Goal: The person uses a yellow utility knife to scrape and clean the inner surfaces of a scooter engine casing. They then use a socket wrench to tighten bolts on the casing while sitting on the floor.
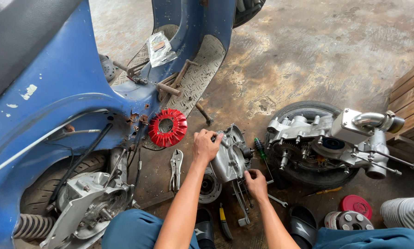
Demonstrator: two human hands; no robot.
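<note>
Left hand [205,145]: closed over top edge of engine cover [229,157] | Right hand [255,183]: pinching its lower right edge | Cover: tilted on floor [308,55] between hands, beside pliers [175,168]

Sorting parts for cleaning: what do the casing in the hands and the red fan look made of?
The casing, gripped by the left hand and right hand, looks like cast aluminium: dull grey, bare, grimy. The red fan has a glossy, even red over its fins; painted metal or plastic, the look leaves that open.
</note>
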